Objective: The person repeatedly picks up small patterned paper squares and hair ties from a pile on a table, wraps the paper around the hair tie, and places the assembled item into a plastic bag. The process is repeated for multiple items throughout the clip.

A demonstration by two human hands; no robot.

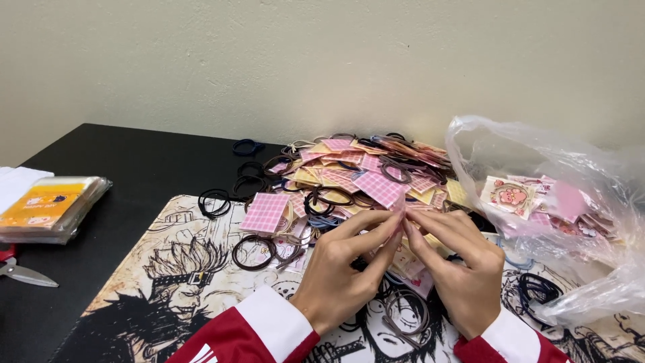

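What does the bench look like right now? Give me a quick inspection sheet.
Surface: black table under a comic-print mat.
Job's things: pink checked card pinched at both hands' fingertips; heap of cards and hair ties behind.
Clutter: clear plastic bag of packets, stack of yellow sleeves, scissors.
Grippers: left hand and right hand both closed on the card.
Cables: nothing seen.
Surroundings: plain cream wall.

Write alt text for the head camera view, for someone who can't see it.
Two hands, left hand and right hand, pinch a small pink card together over a printed desk mat. Behind them lies a pile of pink and yellow checked cards and hair ties; a clear plastic bag sits at right.
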